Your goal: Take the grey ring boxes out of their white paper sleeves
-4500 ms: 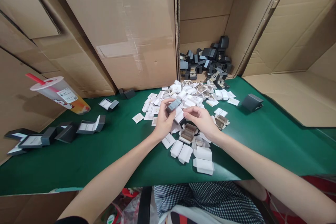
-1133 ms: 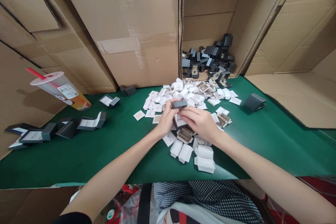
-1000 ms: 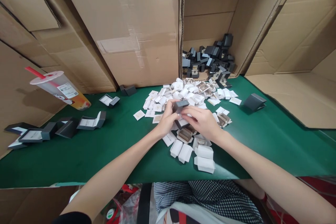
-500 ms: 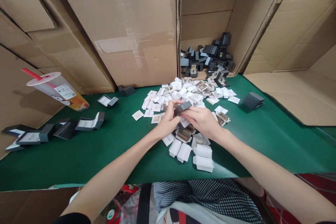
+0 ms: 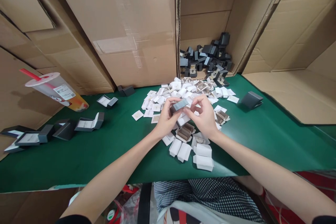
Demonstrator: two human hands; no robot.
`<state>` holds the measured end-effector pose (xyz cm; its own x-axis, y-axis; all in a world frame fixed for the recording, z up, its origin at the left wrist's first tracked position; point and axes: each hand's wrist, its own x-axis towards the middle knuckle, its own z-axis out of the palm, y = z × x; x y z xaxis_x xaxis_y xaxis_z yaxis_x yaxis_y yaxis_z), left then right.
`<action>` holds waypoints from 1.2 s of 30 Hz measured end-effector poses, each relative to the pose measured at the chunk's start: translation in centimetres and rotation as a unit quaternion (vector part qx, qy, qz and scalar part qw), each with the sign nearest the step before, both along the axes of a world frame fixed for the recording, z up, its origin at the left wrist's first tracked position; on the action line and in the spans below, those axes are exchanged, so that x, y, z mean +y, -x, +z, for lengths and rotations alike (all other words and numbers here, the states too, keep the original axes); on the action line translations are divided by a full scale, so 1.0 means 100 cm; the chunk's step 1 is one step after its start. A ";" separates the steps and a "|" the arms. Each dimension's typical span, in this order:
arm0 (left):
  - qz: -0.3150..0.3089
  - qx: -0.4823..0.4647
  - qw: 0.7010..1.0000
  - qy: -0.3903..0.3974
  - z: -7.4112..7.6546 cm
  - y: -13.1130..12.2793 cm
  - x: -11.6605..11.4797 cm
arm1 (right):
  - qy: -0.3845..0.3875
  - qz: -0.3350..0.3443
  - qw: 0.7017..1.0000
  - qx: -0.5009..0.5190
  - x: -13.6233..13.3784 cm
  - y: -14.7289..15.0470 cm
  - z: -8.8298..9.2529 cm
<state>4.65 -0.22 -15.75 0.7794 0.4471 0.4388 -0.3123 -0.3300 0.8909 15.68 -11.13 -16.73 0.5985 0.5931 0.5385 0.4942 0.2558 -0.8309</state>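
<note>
Over the pile of white inserts, my left hand point(image 5: 168, 117) is closed around a small dark grey jewelry box point(image 5: 180, 104), tilted, its lid raised and a white inside facing me. My right hand point(image 5: 203, 115) is at the box's right side, thumb on its lower edge and index finger curled; exactly how firmly it grips cannot be seen. Just below the hands lie white folded card inserts point(image 5: 203, 156) and an insert with brown slots point(image 5: 185, 132). Behind the hands spreads a heap of white card inserts point(image 5: 181, 89).
Several open dark boxes point(image 5: 88, 123) line the left side, near a tilted drink cup point(image 5: 59, 91) with a red straw. A carton point(image 5: 207, 24) at the back holds many dark boxes point(image 5: 210, 56). One closed dark box point(image 5: 251, 100) stands at right on the green table point(image 5: 273, 140).
My right hand has shifted slightly right and its fingers have lifted and curled away from the box's top. The left hand still holds the box, whose top is turned a little.
</note>
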 end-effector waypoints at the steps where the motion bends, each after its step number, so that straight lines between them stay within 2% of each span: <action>1: 0.001 -0.005 1.000 -0.005 -0.001 0.000 0.001 | 0.015 0.020 0.999 0.045 0.002 -0.001 0.000; 5: -0.008 -0.012 1.000 -0.016 -0.003 -0.001 0.002 | 0.084 0.114 0.976 0.165 0.006 -0.005 -0.001; 10: -0.012 -0.013 1.000 -0.017 -0.003 -0.001 0.001 | 0.129 0.174 0.951 0.222 0.007 -0.001 -0.004; 15: 0.002 -0.006 0.999 -0.036 -0.006 0.000 0.001 | 0.116 0.148 0.966 0.179 0.008 0.001 -0.005; 20: -0.022 0.019 0.999 -0.016 -0.009 0.002 0.001 | 0.120 0.150 0.968 0.164 0.007 0.000 -0.003; 26: -0.053 0.001 0.998 -0.023 -0.002 0.003 0.002 | 0.113 0.136 0.975 0.137 0.008 -0.002 -0.005; 29: -0.056 -0.004 0.998 0.021 0.003 0.003 0.004 | 0.099 0.140 0.980 0.098 0.005 -0.006 0.000; 32: -0.041 -0.019 0.992 0.117 0.006 0.002 0.008 | 0.107 0.131 0.985 0.014 -0.003 -0.016 0.012; 36: 0.000 -0.002 0.969 0.247 0.004 -0.001 0.017 | 0.101 0.065 0.985 -0.122 -0.018 -0.041 0.029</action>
